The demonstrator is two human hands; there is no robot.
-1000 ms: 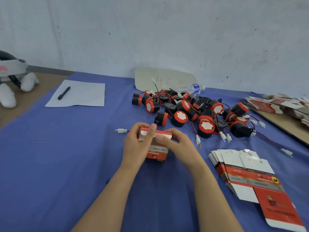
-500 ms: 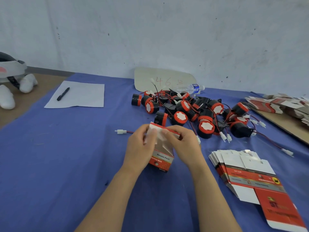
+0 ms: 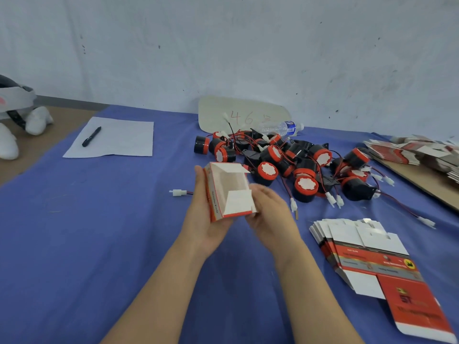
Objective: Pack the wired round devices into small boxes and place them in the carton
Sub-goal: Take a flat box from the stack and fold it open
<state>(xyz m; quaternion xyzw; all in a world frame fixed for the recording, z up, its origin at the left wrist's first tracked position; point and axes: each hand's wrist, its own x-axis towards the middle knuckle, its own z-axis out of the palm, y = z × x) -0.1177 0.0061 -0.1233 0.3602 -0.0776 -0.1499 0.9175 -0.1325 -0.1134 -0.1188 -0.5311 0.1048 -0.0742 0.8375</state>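
The person holds a small box above the blue worktop, its open end turned up toward the camera so the white inside and two folded-out flaps show. The left hand cups the box from the left and below, thumb lying along its red-and-grey side panel, the fingers wrapped behind and hidden. The right hand sits against the box's right lower corner, palm turned inward and fingers curled loosely — blur makes it impossible to tell whether they pinch the flap or only rest on it. No device is visible inside the box. Just beyond the hands lies the pile of wired round devices, black bodies with red rims and white faces, red and black leads trailing to white plugs; one loose plug lies on the cloth just left of the left hand. To the right, near the right forearm, a fanned stack of flat unfolded boxes rests on the worktop, and another heap of flats sits at the far right edge. Farther back are a sheet of paper with a pen on it, a plastic bottle and a pale board marked with numbers.
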